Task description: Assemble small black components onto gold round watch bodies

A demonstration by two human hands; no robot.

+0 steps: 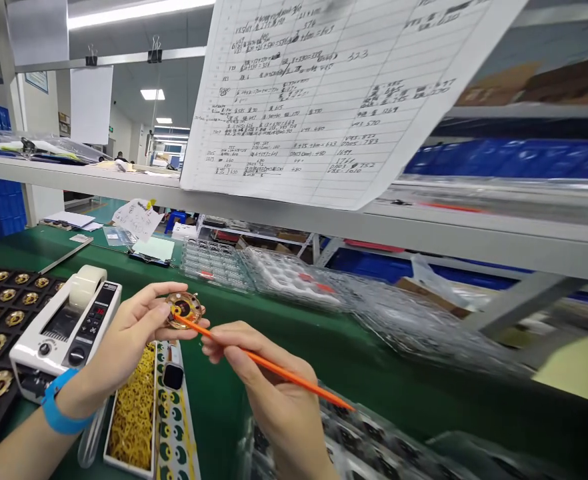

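Observation:
My left hand (141,315) is closed around the edge of a round gold-coloured watch-like part (186,308), its face turned toward me. A blue band (67,402) circles that wrist. In my right hand (269,380) is a thin orange stick (284,370), pinched between thumb and fingers. The stick's far tip touches or nearly touches a small yellow piece on the face of the round part. Below my left hand lies a white tray (108,445) full of small yellow ring-like pieces (135,413). Beside it is a strip (177,427) with green-and-white shapes.
A white tape dispenser (39,357) with a tape roll stands at left. Further left, a black tray (10,333) holds several gold parts. Clear plastic trays (217,263) line the back of the green table (224,393). A handwritten sheet (294,133) hangs from the shelf above.

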